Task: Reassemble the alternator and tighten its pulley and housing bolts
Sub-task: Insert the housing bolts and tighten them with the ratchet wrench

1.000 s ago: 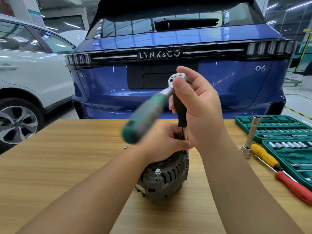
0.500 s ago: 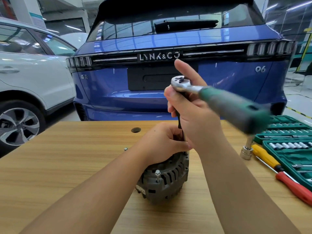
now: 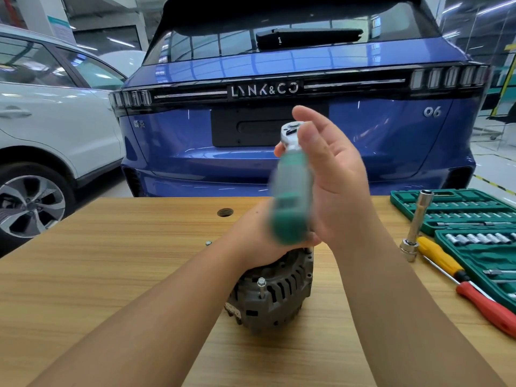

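A grey alternator point(image 3: 276, 297) stands on the wooden table point(image 3: 111, 261). My left hand point(image 3: 259, 236) grips its top and hides the pulley end. A housing bolt point(image 3: 261, 283) sticks up from its near side. A ratchet point(image 3: 291, 196) with a green handle stands over the alternator, its chrome head up at the top and the handle blurred, swinging towards me. My right hand point(image 3: 335, 185) is beside the head, fingers mostly straight and touching it. The socket and shaft below are hidden.
An open green socket case point(image 3: 474, 219) lies at the right, with a long chrome socket point(image 3: 417, 227), a yellow screwdriver point(image 3: 441, 255) and a red one point(image 3: 485, 305) beside it. A loose bolt point(image 3: 208, 243) lies near a table hole point(image 3: 225, 212). A blue car point(image 3: 279, 169) is parked behind.
The ratchet handle swung from the left, round to the right, and now points towards me. My right hand has loosened from the shaft to straighter fingers. The left hand has stayed on the alternator.
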Action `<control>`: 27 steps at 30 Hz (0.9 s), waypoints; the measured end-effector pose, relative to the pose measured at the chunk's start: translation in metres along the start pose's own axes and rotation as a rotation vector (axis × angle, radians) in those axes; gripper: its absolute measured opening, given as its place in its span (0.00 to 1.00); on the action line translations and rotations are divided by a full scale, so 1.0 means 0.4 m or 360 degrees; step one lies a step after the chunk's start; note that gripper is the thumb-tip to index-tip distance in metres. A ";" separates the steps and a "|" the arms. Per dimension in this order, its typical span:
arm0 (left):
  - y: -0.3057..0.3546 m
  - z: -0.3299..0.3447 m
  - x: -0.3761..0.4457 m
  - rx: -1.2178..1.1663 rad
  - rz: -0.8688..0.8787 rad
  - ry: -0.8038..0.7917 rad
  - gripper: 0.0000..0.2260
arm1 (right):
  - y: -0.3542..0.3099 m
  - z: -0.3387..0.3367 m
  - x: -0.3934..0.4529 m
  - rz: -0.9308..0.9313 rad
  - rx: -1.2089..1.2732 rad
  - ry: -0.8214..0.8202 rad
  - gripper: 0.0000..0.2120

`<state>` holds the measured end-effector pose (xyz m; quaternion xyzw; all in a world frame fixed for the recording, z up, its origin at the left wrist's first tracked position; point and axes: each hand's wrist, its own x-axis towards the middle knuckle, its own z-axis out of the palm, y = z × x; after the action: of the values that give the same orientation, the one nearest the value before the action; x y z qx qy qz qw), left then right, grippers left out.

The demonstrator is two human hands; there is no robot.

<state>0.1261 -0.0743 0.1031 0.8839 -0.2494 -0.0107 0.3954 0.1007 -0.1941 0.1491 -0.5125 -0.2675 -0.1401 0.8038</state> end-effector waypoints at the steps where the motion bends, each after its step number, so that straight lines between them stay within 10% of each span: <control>1: 0.001 0.000 -0.001 0.0055 -0.0002 -0.0005 0.02 | 0.001 0.001 -0.004 -0.0087 -0.0115 0.0079 0.19; 5: 0.003 0.002 0.002 0.0138 -0.0047 -0.0009 0.03 | -0.004 -0.010 0.004 -0.0168 -0.0362 0.0427 0.12; 16: 0.003 0.000 -0.005 0.0104 0.0021 0.0008 0.12 | 0.031 -0.005 0.001 -0.0431 -0.0279 -0.0081 0.22; 27: 0.012 -0.004 -0.008 -0.0011 -0.0026 0.0009 0.08 | 0.005 -0.014 0.017 0.0096 0.0107 -0.0184 0.16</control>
<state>0.1216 -0.0744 0.1071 0.8846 -0.2410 -0.0125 0.3990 0.1088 -0.1981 0.1497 -0.5004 -0.3025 -0.0770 0.8076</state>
